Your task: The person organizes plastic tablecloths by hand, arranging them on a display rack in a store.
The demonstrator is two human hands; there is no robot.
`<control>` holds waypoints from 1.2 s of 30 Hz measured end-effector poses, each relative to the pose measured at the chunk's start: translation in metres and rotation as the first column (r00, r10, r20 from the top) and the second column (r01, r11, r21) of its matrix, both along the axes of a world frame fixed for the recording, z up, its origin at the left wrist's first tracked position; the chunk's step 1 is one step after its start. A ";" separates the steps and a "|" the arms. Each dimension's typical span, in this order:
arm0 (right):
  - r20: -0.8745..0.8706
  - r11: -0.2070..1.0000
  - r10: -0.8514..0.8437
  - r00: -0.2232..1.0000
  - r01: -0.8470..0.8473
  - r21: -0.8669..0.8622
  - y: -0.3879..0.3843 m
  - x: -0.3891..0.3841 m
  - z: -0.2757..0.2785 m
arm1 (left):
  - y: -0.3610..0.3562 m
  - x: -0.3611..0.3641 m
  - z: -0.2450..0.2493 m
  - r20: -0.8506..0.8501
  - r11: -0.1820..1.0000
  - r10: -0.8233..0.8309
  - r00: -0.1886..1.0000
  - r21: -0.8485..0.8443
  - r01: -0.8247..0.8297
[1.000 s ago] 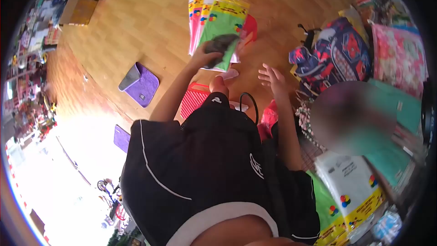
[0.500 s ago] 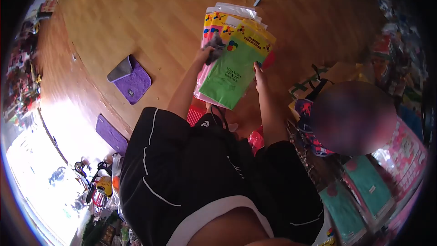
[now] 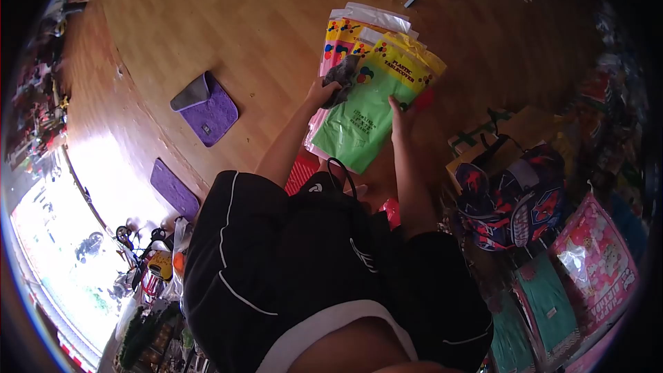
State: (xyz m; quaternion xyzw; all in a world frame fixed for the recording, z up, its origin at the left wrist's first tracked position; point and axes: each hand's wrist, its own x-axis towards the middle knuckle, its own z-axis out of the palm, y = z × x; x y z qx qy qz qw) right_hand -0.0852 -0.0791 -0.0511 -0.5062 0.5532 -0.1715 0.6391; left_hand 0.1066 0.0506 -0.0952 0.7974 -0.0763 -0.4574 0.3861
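Both of my hands hold a fanned stack of flat plastic tablecover packs in front of me. On top lies a green tablecover pack [image 3: 359, 121] with a yellow printed header. Pink tablecover packs [image 3: 329, 54] with similar headers show beneath it on the left. My left hand [image 3: 320, 92] is closed at the stack's left edge, with a crumpled dark grey cloth [image 3: 339, 84] between it and the packs. My right hand [image 3: 399, 116] grips the green pack's right edge, thumb on top and fingers hidden underneath. Something red [image 3: 424, 99] peeks out behind that edge.
Two purple mats [image 3: 213, 114] [image 3: 175, 190] lie on the wood floor to the left. At right are a dark patterned backpack [image 3: 514, 200], a pink birthday-printed pack [image 3: 599, 252] and teal packs [image 3: 549, 297]. A bright doorway [image 3: 65, 235] opens at lower left. Goods line both sides.
The view has shifted a little, so the stack appears slightly further right. Both hands keep their hold. The backpack, blurred over before, now shows clearly.
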 end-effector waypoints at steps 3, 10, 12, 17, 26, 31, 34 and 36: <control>0.163 0.960 -0.113 0.980 0.065 0.272 -0.013 0.008 0.017 | -0.002 0.001 0.009 -0.212 0.986 0.150 0.966 -0.043 -0.163; 0.033 0.996 0.090 0.995 -0.089 -0.021 -0.024 0.025 -0.028 | 0.003 -0.002 0.009 -0.071 0.968 0.233 0.970 -0.082 -0.239; 0.107 0.975 0.161 0.981 -0.141 -0.174 -0.026 0.028 -0.036 | 0.006 -0.010 0.012 -0.045 0.923 0.324 0.945 -0.204 -0.327; 0.068 0.931 0.141 0.988 -0.109 -0.347 -0.034 0.036 -0.062 | -0.002 -0.005 0.002 -0.073 0.863 0.387 0.919 -0.324 -0.389; -0.127 0.972 -0.005 0.992 -0.025 -0.232 -0.025 0.042 -0.032 | -0.009 -0.015 0.007 0.051 0.966 0.237 0.970 -0.116 -0.230; -0.210 0.915 -0.031 0.977 -0.057 -0.400 -0.012 0.035 -0.008 | -0.003 -0.008 0.011 0.000 0.953 0.300 0.954 -0.049 -0.300; -0.073 0.901 -0.121 0.990 0.079 -0.426 -0.001 0.022 0.017 | -0.001 -0.005 0.018 0.035 0.950 0.310 0.950 -0.049 -0.308; 0.041 0.899 -0.089 0.995 0.098 -0.426 0.002 0.011 0.027 | 0.000 -0.004 0.023 0.086 0.958 0.288 0.954 -0.024 -0.287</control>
